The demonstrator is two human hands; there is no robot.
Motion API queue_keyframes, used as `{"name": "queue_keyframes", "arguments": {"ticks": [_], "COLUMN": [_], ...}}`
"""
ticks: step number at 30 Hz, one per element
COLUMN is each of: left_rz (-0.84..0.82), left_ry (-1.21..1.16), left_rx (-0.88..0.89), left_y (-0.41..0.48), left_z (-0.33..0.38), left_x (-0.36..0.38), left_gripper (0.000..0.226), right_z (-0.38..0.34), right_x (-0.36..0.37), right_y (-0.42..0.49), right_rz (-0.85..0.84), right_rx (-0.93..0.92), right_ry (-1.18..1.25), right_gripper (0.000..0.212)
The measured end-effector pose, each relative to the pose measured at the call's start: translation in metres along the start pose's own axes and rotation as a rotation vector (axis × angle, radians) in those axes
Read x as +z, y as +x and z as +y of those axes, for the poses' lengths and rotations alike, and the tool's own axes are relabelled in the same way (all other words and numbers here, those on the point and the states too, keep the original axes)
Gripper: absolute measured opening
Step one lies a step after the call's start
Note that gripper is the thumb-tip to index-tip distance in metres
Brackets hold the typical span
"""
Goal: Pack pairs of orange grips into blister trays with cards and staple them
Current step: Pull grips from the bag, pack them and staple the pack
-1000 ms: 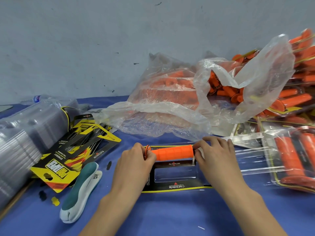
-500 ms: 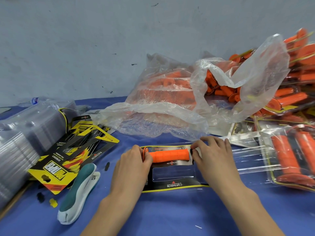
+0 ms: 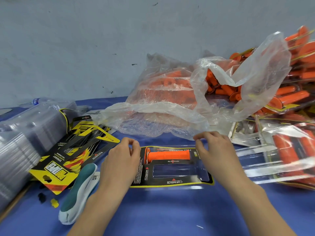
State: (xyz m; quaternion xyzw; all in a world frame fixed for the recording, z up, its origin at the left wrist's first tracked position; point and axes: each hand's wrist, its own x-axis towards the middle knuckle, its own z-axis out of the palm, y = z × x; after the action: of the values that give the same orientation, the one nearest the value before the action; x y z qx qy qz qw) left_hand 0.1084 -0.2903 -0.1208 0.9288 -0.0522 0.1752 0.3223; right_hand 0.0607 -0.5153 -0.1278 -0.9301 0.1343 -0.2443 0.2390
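Teal-and-white handheld stapler (image 3: 78,189) lies on the blue cloth-covered table (image 3: 162,215), just left of the left hand (image 3: 121,160). This hand and the right hand (image 3: 216,154) flank a clear plastic blister tray (image 3: 170,187) lined with a black-and-yellow printed card (image 3: 172,181). The fingers of both are loosely curled and hold nothing. One ribbed orange rubber grip (image 3: 168,155) lies in the tray's far cavity. Beyond is a crumpled clear plastic bag (image 3: 170,116) containing loose orange grips (image 3: 221,89).

The blue table (image 3: 170,217) carries an open tray (image 3: 172,182) at centre, a stapler (image 3: 80,189) at 7 o'clock, cards (image 3: 56,169) and stacked trays (image 3: 22,138) at 9, a bag (image 3: 163,106) at 12 and filled packs (image 3: 288,150) at 3.
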Motion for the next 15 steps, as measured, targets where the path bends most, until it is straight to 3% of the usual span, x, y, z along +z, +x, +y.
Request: {"name": "queue_keyframes", "arguments": {"ticks": [7,15], "left_rz": [0.068,0.094], "left_ry": [-0.034,-0.103], "left_rx": [0.090,0.102], "left_y": [0.005,0.019], "left_z": [0.006,0.025], "left_x": [0.003,0.004], "left_gripper": [0.015,0.017], "right_z": [-0.007,0.001], "right_x": [-0.014,-0.019], "right_y": [0.018,0.028], "right_rz": [-0.017,-0.055], "right_rx": [0.031,0.035], "right_ry": [0.252,0.242], "right_gripper": [0.024,0.025]}}
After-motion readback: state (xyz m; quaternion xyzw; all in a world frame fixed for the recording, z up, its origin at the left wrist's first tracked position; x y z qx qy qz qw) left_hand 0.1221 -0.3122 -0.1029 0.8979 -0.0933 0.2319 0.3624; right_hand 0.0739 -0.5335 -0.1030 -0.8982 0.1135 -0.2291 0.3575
